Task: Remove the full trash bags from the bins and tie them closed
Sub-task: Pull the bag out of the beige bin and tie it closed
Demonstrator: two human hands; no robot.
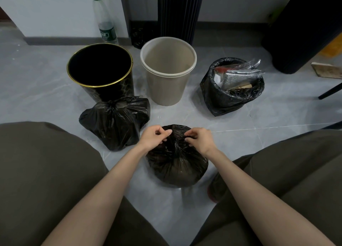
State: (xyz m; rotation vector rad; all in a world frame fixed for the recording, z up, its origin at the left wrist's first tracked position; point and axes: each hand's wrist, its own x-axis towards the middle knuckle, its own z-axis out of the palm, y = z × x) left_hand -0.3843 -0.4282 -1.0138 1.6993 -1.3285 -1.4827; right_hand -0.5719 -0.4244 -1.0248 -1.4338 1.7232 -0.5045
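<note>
The tiled floor (46,97) is bounded at the back by a wall with a dark skirting. The person's two trouser legs (46,171) close in the near working strip on either side. In that strip sits a black trash bag (177,168), its neck gathered. The left hand (154,137) and right hand (200,139) both pinch the bunched plastic at its top, fingers curled, one hand on each side of the gather. A second black bag, the tied bag (114,120), lies just left of it, its far side against the base of the black bin (114,92). That gold-rimmed bin shows only a dark interior. The beige bin (166,86) stands just beside it, unlined and bare inside. Open floor separates the beige bin from the open bag (222,99) on the right. This bag stands with its mouth wide, holding clear film, paper and packaging. A plastic bottle (105,23) stands against the wall behind the black bin. A chair leg (329,92) enters at the right edge.
</note>
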